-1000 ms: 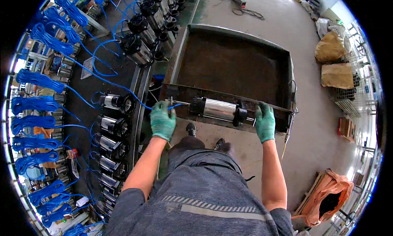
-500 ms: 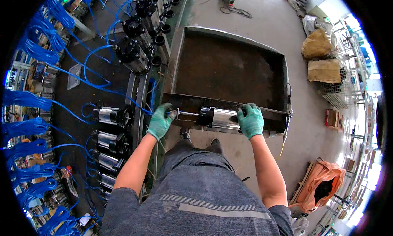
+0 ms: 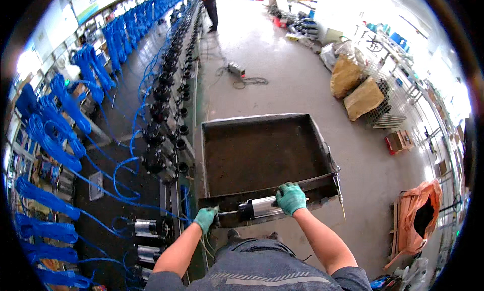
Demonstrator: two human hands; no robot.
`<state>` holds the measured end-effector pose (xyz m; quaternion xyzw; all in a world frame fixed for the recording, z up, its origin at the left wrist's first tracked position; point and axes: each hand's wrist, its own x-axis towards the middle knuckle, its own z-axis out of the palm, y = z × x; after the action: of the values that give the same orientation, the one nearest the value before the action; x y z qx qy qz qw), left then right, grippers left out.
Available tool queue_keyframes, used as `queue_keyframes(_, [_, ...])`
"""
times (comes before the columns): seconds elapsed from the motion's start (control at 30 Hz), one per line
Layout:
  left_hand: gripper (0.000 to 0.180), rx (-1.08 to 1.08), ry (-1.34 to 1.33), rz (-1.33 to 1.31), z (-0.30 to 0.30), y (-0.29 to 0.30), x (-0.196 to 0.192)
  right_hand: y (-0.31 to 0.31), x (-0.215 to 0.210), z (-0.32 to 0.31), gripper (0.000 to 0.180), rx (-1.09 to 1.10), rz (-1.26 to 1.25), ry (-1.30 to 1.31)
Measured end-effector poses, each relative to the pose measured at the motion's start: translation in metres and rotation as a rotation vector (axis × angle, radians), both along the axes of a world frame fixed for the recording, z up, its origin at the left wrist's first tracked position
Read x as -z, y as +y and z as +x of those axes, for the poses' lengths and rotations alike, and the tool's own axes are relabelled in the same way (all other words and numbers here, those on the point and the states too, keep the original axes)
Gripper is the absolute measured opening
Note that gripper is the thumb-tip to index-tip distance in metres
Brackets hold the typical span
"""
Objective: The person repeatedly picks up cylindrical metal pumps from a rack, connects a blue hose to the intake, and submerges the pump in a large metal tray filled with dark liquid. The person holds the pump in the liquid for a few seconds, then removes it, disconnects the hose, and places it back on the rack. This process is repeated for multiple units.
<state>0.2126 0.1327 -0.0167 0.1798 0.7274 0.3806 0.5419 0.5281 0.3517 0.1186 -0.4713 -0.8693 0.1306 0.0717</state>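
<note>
A silver cylinder with a black end, which looks like a pump motor, lies sideways on the near ledge of a large metal tank. My right hand, in a green glove, is closed over its right end from above. From the black end a thin metal rod sticks out to the left. My left hand, gloved the same way, is wrapped round the far end of this rod; the fingers partly hide what they grip.
The dark, shallow metal tank stands before me. Along its left runs a long row of black-and-silver pumps with blue cables. To the right are brown sacks and an orange bag. A person stands far off.
My view has tilted up, so the tank, motor and both hands sit lower in the picture, and the far row and a person appear. Both hands stay at the motor and rod.
</note>
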Motion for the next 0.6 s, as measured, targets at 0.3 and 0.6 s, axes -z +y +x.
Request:
queue_keyframes(0.3, [0.031,0.494,0.66,0.579,0.013,-0.007,-0.048,0.002,-0.004,0.025,0.029,0.048,-0.043,-0.063])
queue_keyframes(0.6, [0.029,0.075,0.192,0.11,0.026,0.016,-0.032,0.001,-0.007,0.022,0.031,0.029,-0.037,-0.061])
